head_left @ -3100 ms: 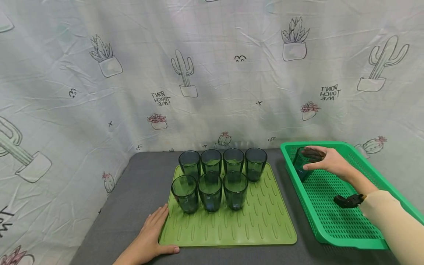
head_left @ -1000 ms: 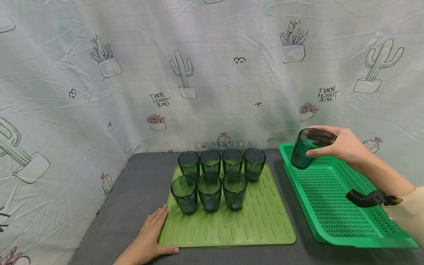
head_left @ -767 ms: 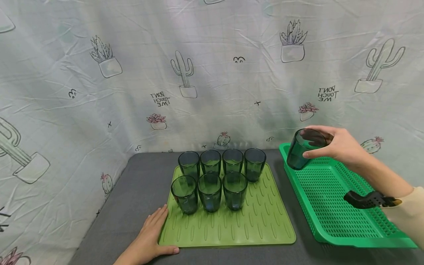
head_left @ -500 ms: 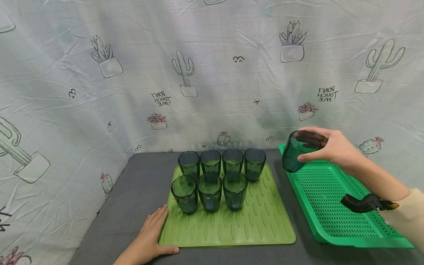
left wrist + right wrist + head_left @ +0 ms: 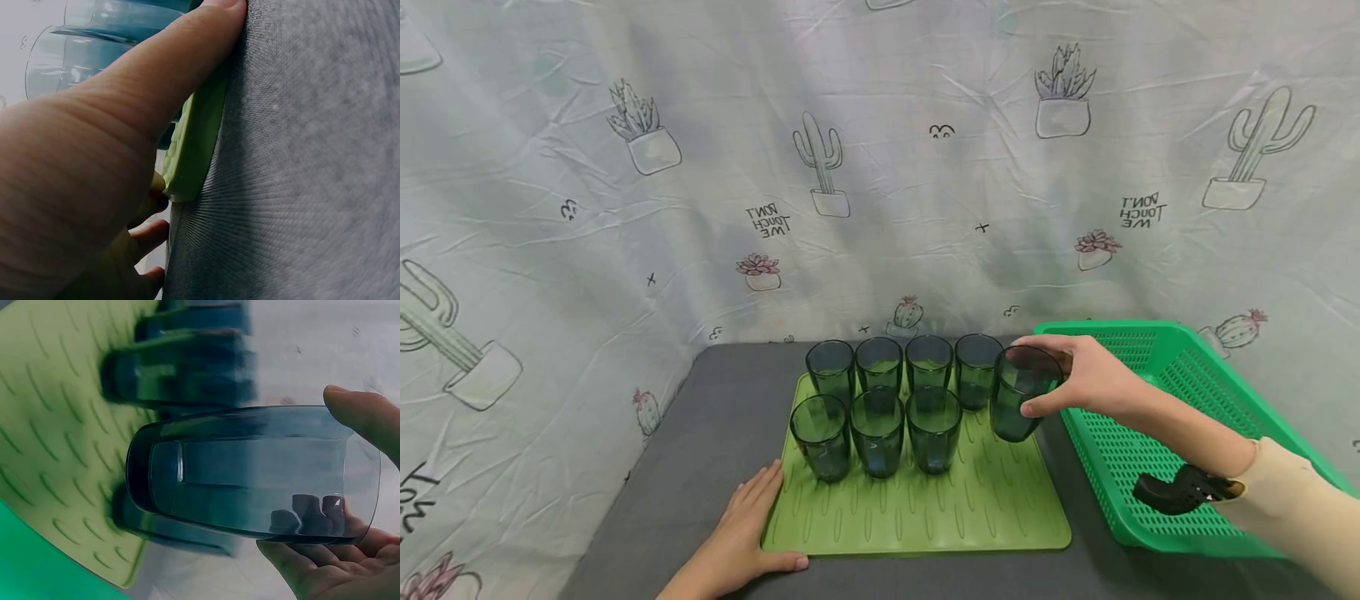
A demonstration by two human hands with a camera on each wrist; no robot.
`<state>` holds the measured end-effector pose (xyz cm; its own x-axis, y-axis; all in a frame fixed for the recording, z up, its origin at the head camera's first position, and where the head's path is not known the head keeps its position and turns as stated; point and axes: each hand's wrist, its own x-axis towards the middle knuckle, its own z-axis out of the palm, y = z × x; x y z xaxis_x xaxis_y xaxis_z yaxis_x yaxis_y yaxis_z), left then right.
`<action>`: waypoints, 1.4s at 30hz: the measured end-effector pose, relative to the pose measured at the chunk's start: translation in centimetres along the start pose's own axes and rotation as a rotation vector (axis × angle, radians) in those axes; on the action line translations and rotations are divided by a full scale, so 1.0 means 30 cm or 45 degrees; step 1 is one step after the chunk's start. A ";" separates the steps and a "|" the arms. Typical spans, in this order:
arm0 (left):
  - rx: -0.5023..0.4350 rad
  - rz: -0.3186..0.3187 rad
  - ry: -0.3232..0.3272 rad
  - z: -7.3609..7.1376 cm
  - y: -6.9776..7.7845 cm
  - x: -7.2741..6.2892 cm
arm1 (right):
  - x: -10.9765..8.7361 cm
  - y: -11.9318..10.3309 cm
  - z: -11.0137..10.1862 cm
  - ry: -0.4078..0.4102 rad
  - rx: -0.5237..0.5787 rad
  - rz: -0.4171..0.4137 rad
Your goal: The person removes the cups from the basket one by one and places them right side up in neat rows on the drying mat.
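Note:
My right hand [image 5: 1086, 379] grips a dark tinted drinking glass [image 5: 1017, 400] near its rim, thumb on the near side and fingers behind. This glass is slightly tilted and hangs over the right part of a green ridged mat [image 5: 910, 521]; in the right wrist view the held glass [image 5: 250, 475] appears apart from the mat. Several matching glasses [image 5: 877, 433] stand upright on the mat in two rows, the back row longer than the front. At the mat's front left corner rests my left hand [image 5: 733, 533], fingers straight along the left edge and thumb along the front edge.
A green perforated plastic basket [image 5: 1123, 500] stands to the right of the mat, partly behind my right forearm. Both lie on a grey cloth-covered table [image 5: 685, 433]. A pale curtain [image 5: 887, 167] with cactus drawings hangs behind. A black strap [image 5: 1180, 490] sits at my right wrist.
My right hand has lifted the glass out of the basket and carried it left, then lower, over the mat's right side. My left hand has stayed at the mat's corner.

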<state>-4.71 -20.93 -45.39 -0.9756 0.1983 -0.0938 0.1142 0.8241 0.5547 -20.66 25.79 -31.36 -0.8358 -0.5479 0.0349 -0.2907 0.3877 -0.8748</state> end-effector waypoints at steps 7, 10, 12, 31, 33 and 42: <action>0.015 0.001 0.000 -0.005 0.004 0.010 | 0.041 0.045 0.068 -0.070 0.008 0.010; 0.012 0.001 -0.005 -0.009 0.005 0.009 | 0.050 0.064 0.091 -0.096 0.017 0.009; 0.015 0.003 -0.004 -0.011 0.007 0.009 | 0.054 0.073 0.104 -0.108 0.010 0.014; 0.019 0.009 0.001 -0.032 0.014 0.017 | 0.082 0.104 0.157 -0.145 0.112 0.104; 0.018 0.008 -0.002 -0.033 0.011 0.017 | 0.084 0.104 0.160 -0.133 0.130 0.128; 0.029 0.007 -0.006 -0.028 -0.001 0.021 | 0.090 0.109 0.168 -0.136 0.159 0.152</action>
<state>-5.50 -21.29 -44.77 -0.9742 0.2052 -0.0945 0.1239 0.8350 0.5361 -21.51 21.84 -36.57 -0.8046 -0.5819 -0.1183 -0.1272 0.3635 -0.9229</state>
